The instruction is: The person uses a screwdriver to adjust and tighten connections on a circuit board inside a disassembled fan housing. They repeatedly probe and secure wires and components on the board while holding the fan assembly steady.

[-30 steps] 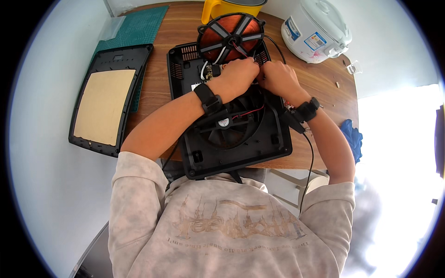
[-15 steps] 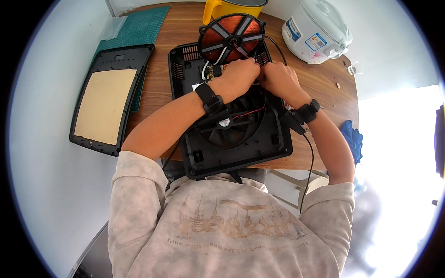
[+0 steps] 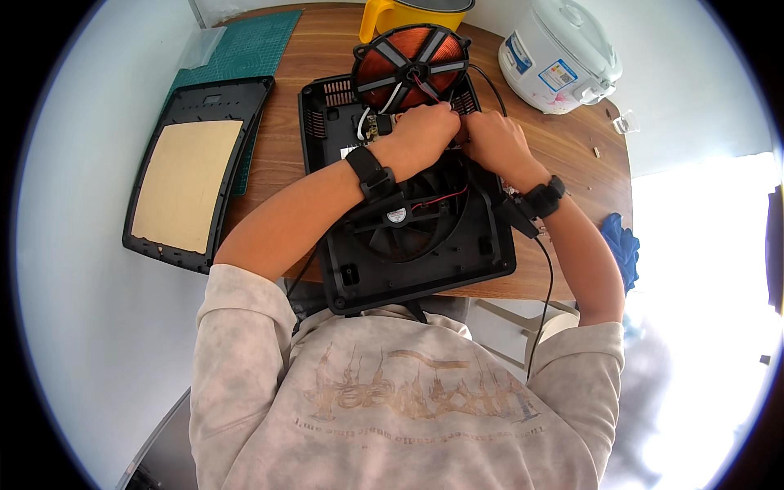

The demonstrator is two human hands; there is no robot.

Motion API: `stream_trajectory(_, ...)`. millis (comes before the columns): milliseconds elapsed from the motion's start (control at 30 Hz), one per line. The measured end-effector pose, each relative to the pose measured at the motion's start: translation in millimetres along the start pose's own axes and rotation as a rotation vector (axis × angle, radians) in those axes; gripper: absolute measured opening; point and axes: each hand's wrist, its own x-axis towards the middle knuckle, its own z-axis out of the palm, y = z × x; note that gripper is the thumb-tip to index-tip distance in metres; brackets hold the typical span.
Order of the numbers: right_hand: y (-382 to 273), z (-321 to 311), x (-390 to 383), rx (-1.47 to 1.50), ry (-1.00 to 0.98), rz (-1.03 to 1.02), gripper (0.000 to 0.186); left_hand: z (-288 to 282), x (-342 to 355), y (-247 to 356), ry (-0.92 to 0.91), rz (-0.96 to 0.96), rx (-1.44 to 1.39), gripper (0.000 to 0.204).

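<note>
An opened black induction cooker housing (image 3: 482,273) lies at the table's front edge. Its round copper coil (image 3: 437,51) is propped up at the back. Thin red and dark coil leads (image 3: 426,87) run down to the fingertips of my left hand (image 3: 420,135). Beside it, almost touching, is my right hand (image 3: 496,140). Both hands are closed over the housing's back right part, and whatever the fingers pinch is hidden. A white wire (image 3: 362,124) curves beside a partly covered circuit board (image 3: 377,126). The black cooling fan (image 3: 398,233) sits below my wrists.
To the left, a black cover panel with a beige sheet (image 3: 188,184) overlaps a green cutting mat (image 3: 253,45). A yellow container (image 3: 377,16) and a white rice cooker (image 3: 559,61) stand behind. At right are a small clear cup (image 3: 625,122) and blue cloth (image 3: 621,249).
Nearly nothing differs. Both hands keep their place at the housing's back right part, and the whole scene sits a few pixels further right.
</note>
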Motion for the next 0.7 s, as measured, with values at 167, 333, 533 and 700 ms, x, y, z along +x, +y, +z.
stream_trajectory(167,-3.3,-24.7,-10.3,0.166,0.042,-0.003,0.016,8.7,1.8,-3.9,0.021,-0.001,0.004,0.035)
stream_trajectory(333,-3.4,-73.3,-36.4,0.318,0.139,0.029,0.023,6.9,-0.8,-4.8,-0.007,0.029,-0.031,0.03)
stream_trajectory(533,6.3,-124.8,-96.1,0.158,0.335,0.046,0.028,2.6,4.5,-11.6,-0.037,0.064,-0.083,0.026)
stream_trajectory(700,20.2,-149.0,-134.5,0.285,0.388,0.18,0.021,4.1,11.5,-12.3,-0.012,0.043,-0.024,0.029)
